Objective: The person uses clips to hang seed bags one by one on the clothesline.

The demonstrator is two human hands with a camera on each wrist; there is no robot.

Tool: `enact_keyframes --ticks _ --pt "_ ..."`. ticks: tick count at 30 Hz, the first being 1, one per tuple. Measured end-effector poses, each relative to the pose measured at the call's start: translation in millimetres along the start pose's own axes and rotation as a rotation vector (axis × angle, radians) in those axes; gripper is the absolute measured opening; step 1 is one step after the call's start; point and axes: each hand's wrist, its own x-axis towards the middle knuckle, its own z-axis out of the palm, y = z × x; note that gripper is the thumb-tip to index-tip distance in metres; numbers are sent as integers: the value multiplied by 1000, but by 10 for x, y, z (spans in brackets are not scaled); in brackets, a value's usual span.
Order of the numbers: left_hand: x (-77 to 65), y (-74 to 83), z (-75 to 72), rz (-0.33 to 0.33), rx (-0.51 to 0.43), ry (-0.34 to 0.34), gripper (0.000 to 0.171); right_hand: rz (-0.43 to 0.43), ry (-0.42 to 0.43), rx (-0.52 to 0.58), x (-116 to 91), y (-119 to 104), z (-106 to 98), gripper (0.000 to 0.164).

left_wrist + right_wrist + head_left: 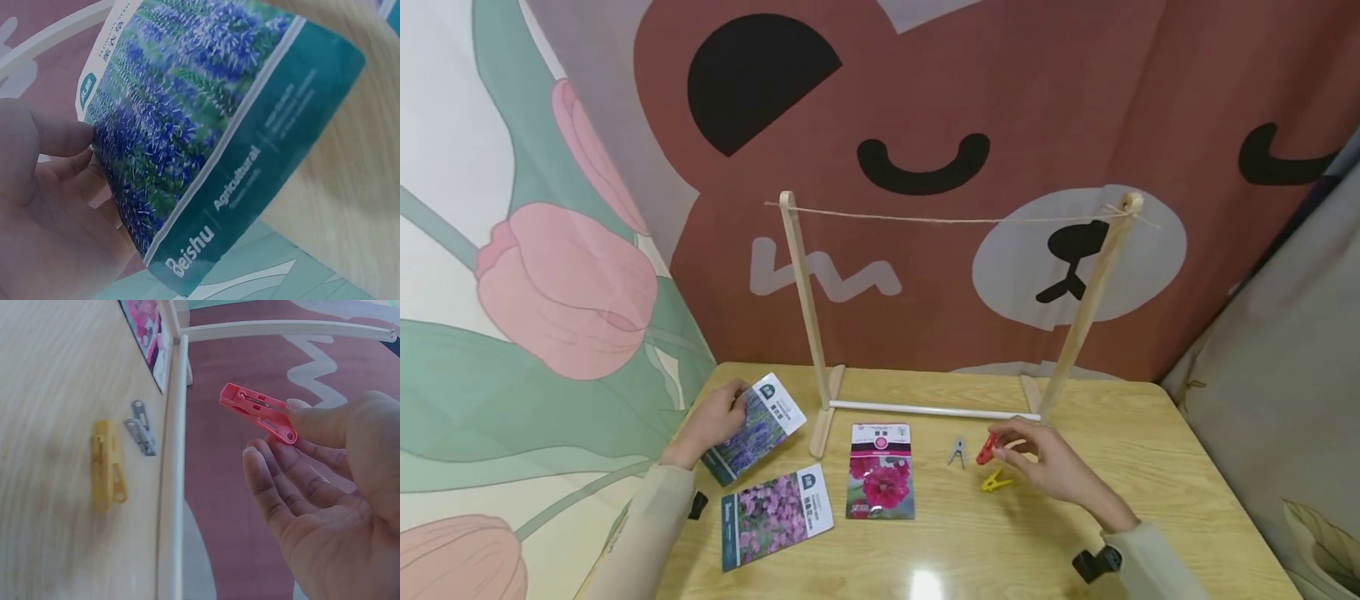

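Note:
My left hand [715, 421] pinches the edge of a seed packet [757, 432] with blue-purple flower spikes. In the left wrist view the thumb lies on the front of that packet [175, 125], its teal band towards the lower right. My right hand [1045, 458] holds a red clothespin [987, 450] between thumb and fingers, above the table. The right wrist view shows the same red clothespin [259, 412] gripped by its handle end. Below it on the table lie a yellow clothespin [996, 481] and a grey clothespin [957, 452].
A wooden frame [805, 292] with a string [917, 220] tied between its two posts and a white rod [932, 410] low down stands at the table's back. A pink-flower packet [775, 517] and a magenta-flower packet [881, 472] lie on the wooden table [1000, 550].

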Motion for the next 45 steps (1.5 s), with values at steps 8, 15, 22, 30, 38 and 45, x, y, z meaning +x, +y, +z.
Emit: enact_keyframes --ticks 8,15,22,30,38,45 --pt "-41 95 -49 20 -15 2 26 29 -22 -35 141 -139 -60 30" --pt "-55 210 -77 50 -18 37 19 -12 -21 -51 280 -286 -109 35" --pt "-42 288 -105 116 -40 76 20 -59 -21 -70 421 -465 -179 35" --pt "-60 370 -140 149 -76 121 24 -56 -2 -85 569 -611 -278 36" --pt "-72 472 -160 182 -109 162 20 -146 5 -61 723 -750 -393 30" --pt "-60 554 -174 198 -130 206 17 -203 11 -115 860 -910 -466 31"
